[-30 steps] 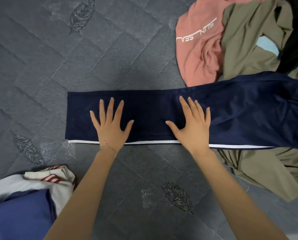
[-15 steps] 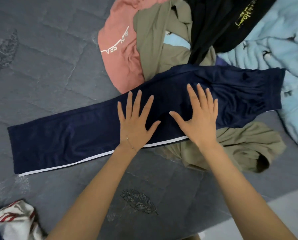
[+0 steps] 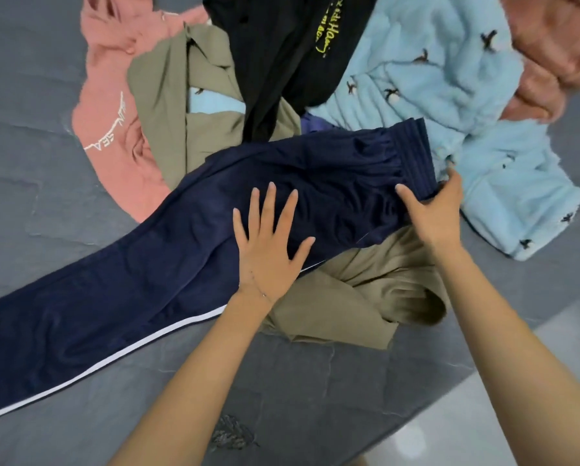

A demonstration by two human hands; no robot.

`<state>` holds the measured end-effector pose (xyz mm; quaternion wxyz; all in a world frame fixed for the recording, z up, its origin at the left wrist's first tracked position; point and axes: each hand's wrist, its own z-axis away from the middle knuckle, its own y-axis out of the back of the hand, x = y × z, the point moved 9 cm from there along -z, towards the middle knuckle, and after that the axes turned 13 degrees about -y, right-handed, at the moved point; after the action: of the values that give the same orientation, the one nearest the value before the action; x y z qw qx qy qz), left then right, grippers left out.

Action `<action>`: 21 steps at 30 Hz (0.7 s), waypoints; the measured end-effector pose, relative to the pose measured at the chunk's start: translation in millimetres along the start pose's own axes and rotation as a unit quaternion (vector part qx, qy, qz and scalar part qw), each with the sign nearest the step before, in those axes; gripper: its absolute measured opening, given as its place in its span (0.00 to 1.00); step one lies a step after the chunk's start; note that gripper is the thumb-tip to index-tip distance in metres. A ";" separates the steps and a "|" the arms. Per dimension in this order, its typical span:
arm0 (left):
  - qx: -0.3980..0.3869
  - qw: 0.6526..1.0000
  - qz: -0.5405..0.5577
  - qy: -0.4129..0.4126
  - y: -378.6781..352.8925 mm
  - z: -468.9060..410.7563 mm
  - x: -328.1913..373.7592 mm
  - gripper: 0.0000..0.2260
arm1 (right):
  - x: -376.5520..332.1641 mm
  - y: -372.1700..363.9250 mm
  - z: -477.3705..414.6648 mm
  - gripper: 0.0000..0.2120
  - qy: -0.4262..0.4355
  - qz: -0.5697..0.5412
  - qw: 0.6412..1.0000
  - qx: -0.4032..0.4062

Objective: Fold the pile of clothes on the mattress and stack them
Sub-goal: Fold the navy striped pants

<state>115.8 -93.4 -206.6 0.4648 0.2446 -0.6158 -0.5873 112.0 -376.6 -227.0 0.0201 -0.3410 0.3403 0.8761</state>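
Note:
Navy track trousers (image 3: 120,297) with a white side stripe lie folded lengthwise across the grey mattress (image 3: 29,146), running from lower left up to the waistband at upper right. My left hand (image 3: 270,243) lies flat on the thigh part, fingers spread. My right hand (image 3: 431,210) grips the waistband end, thumb on top and fingers tucked under the fabric. Behind and under the trousers lies the unfolded pile: a pink top (image 3: 113,105), an olive garment (image 3: 180,95), a black garment (image 3: 281,55) and a fluffy light blue one (image 3: 450,95).
More olive fabric (image 3: 359,304) bunches under the trousers near my right forearm. A pinkish-brown garment (image 3: 557,45) sits at the top right. The mattress edge runs diagonally at the lower right, with pale floor (image 3: 534,398) beyond it.
Both hands have slid right along the trousers toward the waistband. My right hand went from flat on the fabric to gripping the waistband end. The view has turned right over the pile.

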 end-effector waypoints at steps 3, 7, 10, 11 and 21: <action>-0.009 1.000 0.026 0.010 -2.5 -3.9 8.7 0.31 | 7.3 -1.8 -6.8 0.40 -0.042 -0.053 0.998 0.006; 0.006 0.989 0.146 0.022 -2.2 -10.4 19.7 0.30 | 12.0 -1.4 -2.1 0.32 -0.084 -0.139 0.986 0.038; 0.019 0.963 0.268 0.030 2.1 -15.7 30.0 0.30 | 5.8 -9.6 14.9 0.22 -0.096 -0.199 0.975 0.029; 0.022 0.949 0.313 0.032 4.0 -17.4 33.3 0.30 | -1.2 -12.7 24.2 0.18 -0.079 -0.209 0.974 0.029; 0.142 0.643 0.704 0.266 25.6 -3.5 -32.5 0.30 | -89.9 -104.4 170.5 0.16 0.259 -0.015 0.958 -0.121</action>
<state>139.6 -62.7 -192.0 0.8414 -0.0536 -0.5280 0.1022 109.3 -174.9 -141.5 -0.0972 -0.5609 0.2205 0.7920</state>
